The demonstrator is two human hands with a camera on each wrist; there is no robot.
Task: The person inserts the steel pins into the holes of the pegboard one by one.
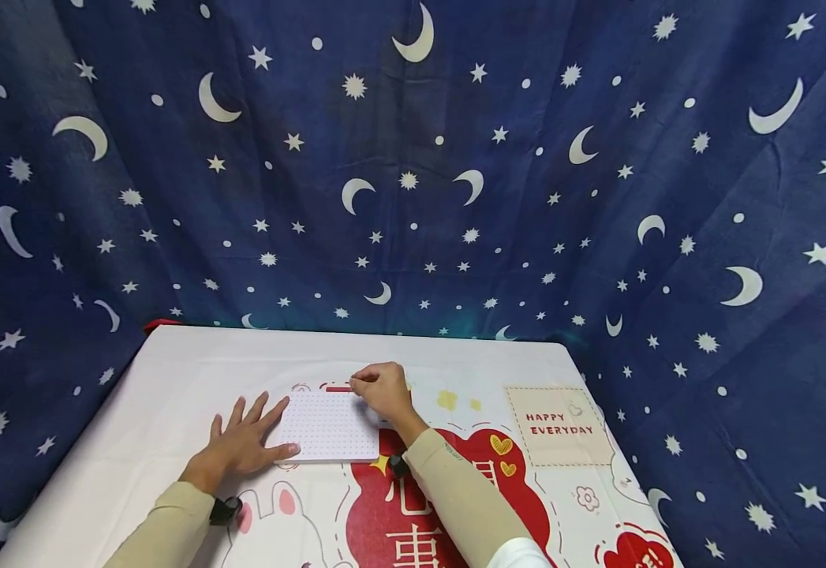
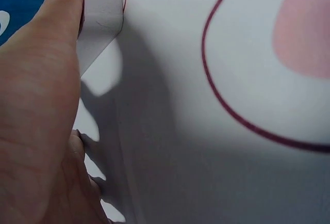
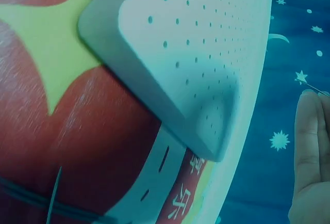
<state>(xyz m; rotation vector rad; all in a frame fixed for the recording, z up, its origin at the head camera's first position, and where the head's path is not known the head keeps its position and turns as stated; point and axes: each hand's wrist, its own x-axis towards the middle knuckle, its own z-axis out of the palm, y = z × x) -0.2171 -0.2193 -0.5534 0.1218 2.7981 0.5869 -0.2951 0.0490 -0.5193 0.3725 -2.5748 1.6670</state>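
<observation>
A white board with rows of small holes (image 1: 330, 426) lies flat on the table. My left hand (image 1: 245, 442) spreads its fingers at the board's left end; the thumb and index fingertip touch its edge. In the left wrist view, the thumb side of that hand (image 2: 36, 126) lies against the board's thick pale side (image 2: 103, 7). Above the board's far right part, my right hand (image 1: 384, 390) has thumb and fingers pinched together. From its fingertips, in the right wrist view, sticks out a thin needle-like thing (image 3: 312, 88), too small to tell its kind.
A printed white cloth (image 1: 192, 363) with red patches, a rabbit drawing and lettering covers the table. Behind and at the sides hangs a dark blue curtain (image 1: 413, 237) with moons and stars. Another thin strand (image 3: 53, 198) shows low in the right wrist view.
</observation>
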